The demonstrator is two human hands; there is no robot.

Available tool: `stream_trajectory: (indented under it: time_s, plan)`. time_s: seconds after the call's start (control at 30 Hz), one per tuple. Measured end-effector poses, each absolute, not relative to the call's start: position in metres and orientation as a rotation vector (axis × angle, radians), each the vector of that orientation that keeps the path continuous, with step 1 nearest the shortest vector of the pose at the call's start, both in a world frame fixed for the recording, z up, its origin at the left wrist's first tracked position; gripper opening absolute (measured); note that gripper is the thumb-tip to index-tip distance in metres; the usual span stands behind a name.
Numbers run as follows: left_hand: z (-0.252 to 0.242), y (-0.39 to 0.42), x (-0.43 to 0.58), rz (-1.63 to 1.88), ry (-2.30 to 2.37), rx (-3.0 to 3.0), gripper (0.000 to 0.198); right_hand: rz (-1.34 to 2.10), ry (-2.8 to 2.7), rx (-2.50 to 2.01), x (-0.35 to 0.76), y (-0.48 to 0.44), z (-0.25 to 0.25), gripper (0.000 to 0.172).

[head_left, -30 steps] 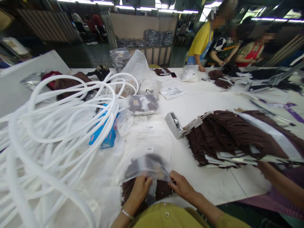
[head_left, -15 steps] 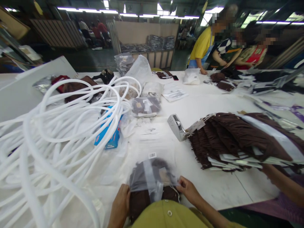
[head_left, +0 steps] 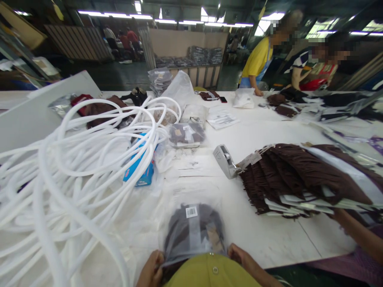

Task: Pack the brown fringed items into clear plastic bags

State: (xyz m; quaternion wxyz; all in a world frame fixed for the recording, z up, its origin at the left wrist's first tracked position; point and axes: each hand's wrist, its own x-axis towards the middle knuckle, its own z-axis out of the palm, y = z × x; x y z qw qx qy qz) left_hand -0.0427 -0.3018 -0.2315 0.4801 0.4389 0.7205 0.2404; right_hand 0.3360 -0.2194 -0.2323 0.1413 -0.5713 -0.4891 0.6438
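Starting on the left, there's a huge tangle of white tubing (head_left: 74, 167) sprawled over the worktop (head_left: 269, 239), with a blue packet (head_left: 140, 169) half buried at its edge. Next comes my left hand (head_left: 151, 271), right at the bottom of the view, pinching the near left corner of the poly bag (head_left: 194, 235). The bag lies flat on the worktop just in front of my chest, with a dark brown fringed piece inside and a barcode sticker (head_left: 191, 211) near its far end. My right hand (head_left: 239, 257) has the near right corner, fingers curled on the edge, though my shirt hides part of it, so I can't really make out the fingertips. I'd guess the bag is light and floppy, and that slick film looks slippery. The corners or the edge seem like the place to grip, not the middle, where you'd only squash the soft stuff. Further right, a tape dispenser (head_left: 225, 159) sits right up against a fanned stack of brown fringed pieces (head_left: 299, 175), and another person's forearm (head_left: 362, 235) reaches in at the far right.
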Motion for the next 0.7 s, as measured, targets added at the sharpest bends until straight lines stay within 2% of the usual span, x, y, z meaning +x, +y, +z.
stream_trajectory:
  time_s: [0.07,0.17,0.3,0.4,0.57,0.7]
  plan:
    - [-0.233,-0.297,-0.046,0.649,1.634,1.035,0.048,1.858,-1.356,-1.61,0.332,-0.223,-0.232,0.029]
    - [-0.224,-0.282,-0.045,0.716,1.551,0.875,0.057,1.721,-1.165,-1.664,0.317,-0.212,-0.223,0.034]
    - [-0.184,-0.244,-0.03,0.949,1.486,0.517,0.052,1.55,-0.844,-1.558,0.291,-0.171,-0.186,0.045]
    - [-0.144,-0.21,-0.024,1.042,1.535,0.572,0.047,1.369,-0.936,-1.549,0.284,-0.139,-0.146,0.048]
    - [-0.052,-0.169,-0.038,1.033,1.857,1.161,0.03,1.002,-1.466,-1.646,0.293,-0.115,-0.064,0.036]
    - [0.027,-0.141,-0.047,1.064,2.071,1.449,0.022,0.935,-1.501,-1.606,0.296,-0.108,0.006,0.033]
